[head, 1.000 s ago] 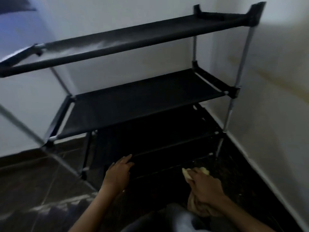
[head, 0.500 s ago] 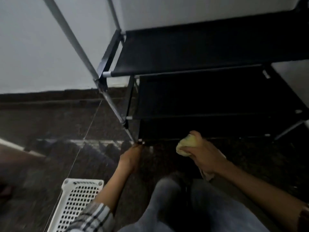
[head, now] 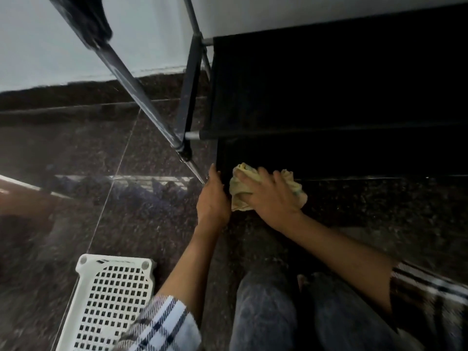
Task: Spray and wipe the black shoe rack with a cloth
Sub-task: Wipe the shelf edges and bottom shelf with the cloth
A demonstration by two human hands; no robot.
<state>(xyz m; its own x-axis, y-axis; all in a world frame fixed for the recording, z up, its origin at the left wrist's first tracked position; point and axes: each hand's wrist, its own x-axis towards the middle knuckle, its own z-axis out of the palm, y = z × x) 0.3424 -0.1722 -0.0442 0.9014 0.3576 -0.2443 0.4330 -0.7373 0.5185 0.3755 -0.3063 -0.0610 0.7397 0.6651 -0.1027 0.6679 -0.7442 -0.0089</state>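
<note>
The black shoe rack (head: 329, 87) fills the upper right, with dark fabric shelves on grey metal poles. Its lowest shelf sits just above the floor. My right hand (head: 271, 196) presses a crumpled yellow cloth (head: 240, 183) onto the front left of that lowest shelf, fingers spread over the cloth. My left hand (head: 214, 196) rests at the rack's bottom left front corner, next to the foot of the slanted pole (head: 131, 79), fingers mostly straight. No spray bottle is in view.
A white perforated plastic basket (head: 111, 302) lies on the dark speckled floor at the lower left. My knees in grey jeans (head: 268, 312) are at the bottom centre. A white wall runs behind the rack.
The view has tilted down and moved closer to the rack's lower left corner. My right hand has carried the cloth forward onto the lowest shelf. My left hand has stayed at the corner.
</note>
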